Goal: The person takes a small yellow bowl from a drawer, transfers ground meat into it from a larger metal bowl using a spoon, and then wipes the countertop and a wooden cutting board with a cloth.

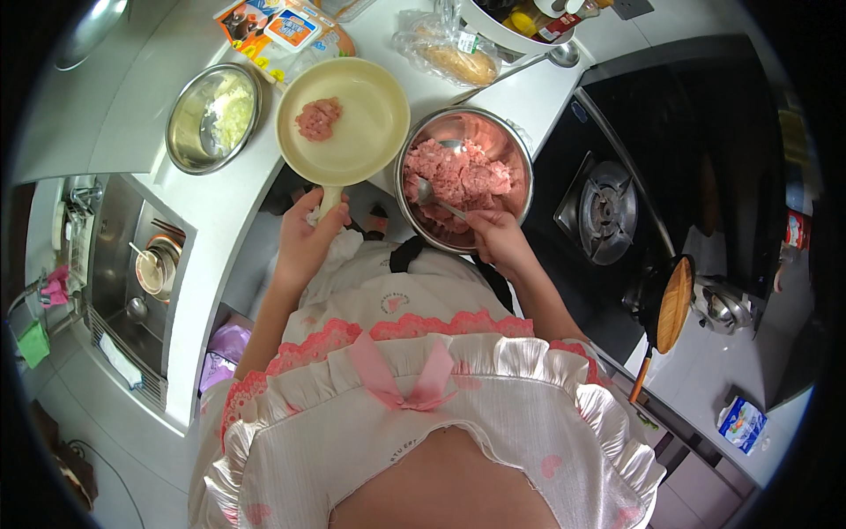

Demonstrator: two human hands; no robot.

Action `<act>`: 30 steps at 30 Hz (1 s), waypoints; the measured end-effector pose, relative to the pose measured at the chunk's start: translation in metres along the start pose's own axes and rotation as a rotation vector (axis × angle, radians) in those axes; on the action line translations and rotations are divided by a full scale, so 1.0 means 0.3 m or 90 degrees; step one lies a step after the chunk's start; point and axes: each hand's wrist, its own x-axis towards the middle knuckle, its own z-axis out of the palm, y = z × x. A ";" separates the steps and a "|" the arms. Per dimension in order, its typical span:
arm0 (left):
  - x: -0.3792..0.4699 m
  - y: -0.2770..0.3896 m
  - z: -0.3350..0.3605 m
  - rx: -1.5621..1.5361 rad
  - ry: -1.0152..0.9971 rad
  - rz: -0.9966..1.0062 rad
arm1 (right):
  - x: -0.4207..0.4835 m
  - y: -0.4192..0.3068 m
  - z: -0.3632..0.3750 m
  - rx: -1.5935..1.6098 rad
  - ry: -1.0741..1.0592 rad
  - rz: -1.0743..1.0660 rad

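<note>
My left hand (309,228) grips the short handle of a cream-coloured pan (363,135). A small lump of pink minced meat (318,120) lies on the left part of the pan's floor. In my right hand (497,239) is a metal spoon (441,200), its bowl lowered against the raw minced meat (462,173) in a stainless steel bowl (404,198). That bowl stands just right of the pan, close to the counter's front edge. Left of the pan, a second steel bowl (188,125) holds pale green, finely chopped vegetable (231,119).
Behind the pan lie an orange-and-white food package (281,33) and a plastic bag (456,56) with something tan inside. A long ladle (563,54) rests behind the meat bowl. To the right is a gas burner (607,208); a sink (119,264) with dishes is left.
</note>
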 end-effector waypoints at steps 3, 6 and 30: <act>0.004 0.009 -0.001 0.021 -0.003 -0.019 | -0.038 0.014 -0.008 0.128 -0.006 0.009; 0.009 0.015 0.008 0.051 -0.003 -0.017 | -0.097 -0.005 -0.021 0.134 0.040 -0.089; 0.008 0.176 0.171 0.031 -0.196 -0.058 | -0.304 -0.308 0.014 -0.955 0.306 -0.710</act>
